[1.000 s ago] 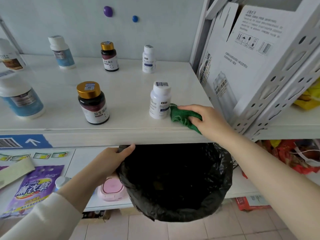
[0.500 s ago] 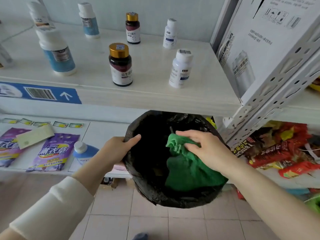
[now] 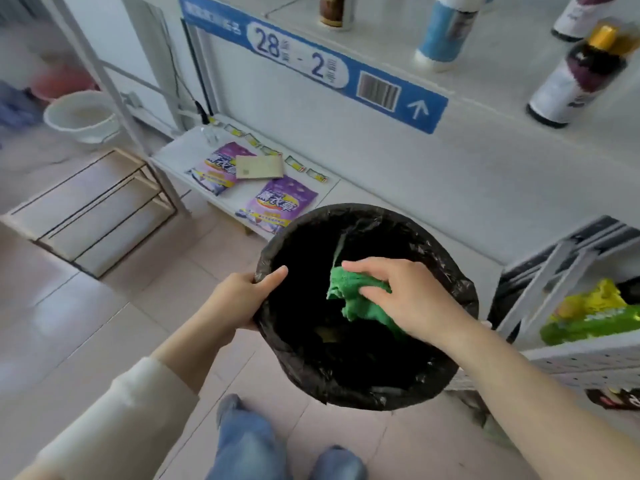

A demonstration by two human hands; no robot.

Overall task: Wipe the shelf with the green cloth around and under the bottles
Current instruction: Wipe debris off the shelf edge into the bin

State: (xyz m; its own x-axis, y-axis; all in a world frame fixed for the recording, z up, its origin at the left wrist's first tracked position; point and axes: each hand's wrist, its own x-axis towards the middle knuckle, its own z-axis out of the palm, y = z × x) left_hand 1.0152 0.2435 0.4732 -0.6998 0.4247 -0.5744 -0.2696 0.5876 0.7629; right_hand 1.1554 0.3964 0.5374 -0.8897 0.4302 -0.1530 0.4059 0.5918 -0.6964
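My right hand (image 3: pixel 412 299) grips the green cloth (image 3: pixel 349 297) bunched up over the mouth of a bin lined with a black bag (image 3: pixel 349 386). My left hand (image 3: pixel 242 299) holds the bin's left rim, thumb over the edge. The white shelf (image 3: pixel 485 98) runs along the top right. On it stand a dark bottle with a gold cap (image 3: pixel 578 77), a white and blue bottle (image 3: pixel 446 32) and parts of two more bottles at the frame's top edge.
A blue label strip with a barcode (image 3: pixel 339 71) runs along the shelf front. Purple packets (image 3: pixel 280 206) lie on a low shelf. A white basin (image 3: pixel 81 116) and a wire rack (image 3: pixel 93 206) stand at left. A green packet (image 3: pixel 588 317) sits right. My knees (image 3: pixel 249 441) are below.
The cloth left the shelf beside the white bottle and came down over the bin, where my right hand has bunched it tighter. The view swung down and left, away from the shelf.
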